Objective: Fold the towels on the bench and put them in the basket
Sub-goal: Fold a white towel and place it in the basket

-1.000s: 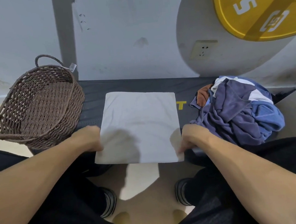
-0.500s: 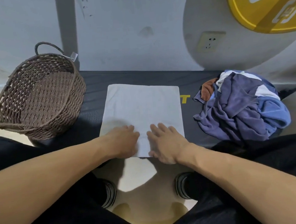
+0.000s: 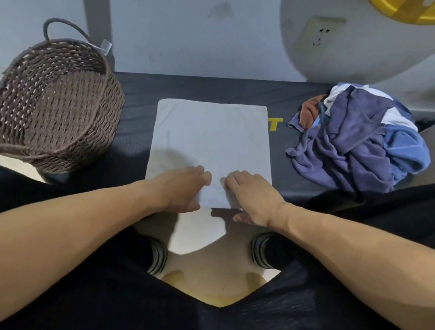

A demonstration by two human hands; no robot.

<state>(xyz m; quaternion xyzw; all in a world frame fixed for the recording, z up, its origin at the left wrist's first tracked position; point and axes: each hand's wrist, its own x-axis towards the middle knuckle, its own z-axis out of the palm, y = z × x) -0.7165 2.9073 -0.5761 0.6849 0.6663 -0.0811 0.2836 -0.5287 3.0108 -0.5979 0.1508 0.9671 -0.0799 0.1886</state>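
The fingers (image 3: 201, 173) of the left hand (image 3: 178, 190) and the right hand (image 3: 252, 196) lie flat and spread on the near edge of the white towel (image 3: 208, 139), pressing it, gripping nothing. A second ago they pinched its two near corners; now they have slid together to the middle, so the towel looks smoothed and ready for its first fold. It lies flat on the dark desk (image 3: 298, 97). Left of the fingers stands the brown basket (image 3: 52, 107), with no towel inside. Right of them sits a pile of blue towels (image 3: 356, 139), still unfolded. Beside the white towel a yellow letter "T" (image 3: 276, 124) shows.
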